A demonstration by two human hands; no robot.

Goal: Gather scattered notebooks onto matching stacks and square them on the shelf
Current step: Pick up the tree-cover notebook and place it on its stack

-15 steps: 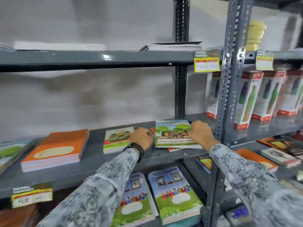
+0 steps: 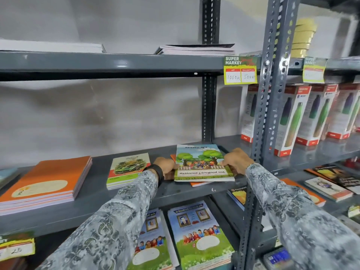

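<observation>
A tree-cover notebook stack (image 2: 200, 162) lies on the grey middle shelf (image 2: 93, 207), on top of an orange notebook (image 2: 196, 184) that sticks out beneath it. My left hand (image 2: 166, 167) grips the stack's left edge. My right hand (image 2: 236, 160) holds its right edge, close to the steel upright. Left of it sits a small stack with a green car cover (image 2: 128, 169). A thick orange notebook stack (image 2: 46, 184) rests at the shelf's left.
A perforated steel upright (image 2: 266, 114) stands just right of my right hand. Boxed bottles (image 2: 298, 117) fill the right bay. Children-cover notebooks (image 2: 198, 234) lie on the shelf below. More notebooks (image 2: 198, 48) sit on the top shelf, with price tags (image 2: 240, 70) on its edge.
Both hands have stayed on the tree-cover stack; my left hand has closed in against its left edge. The view has shifted slightly.
</observation>
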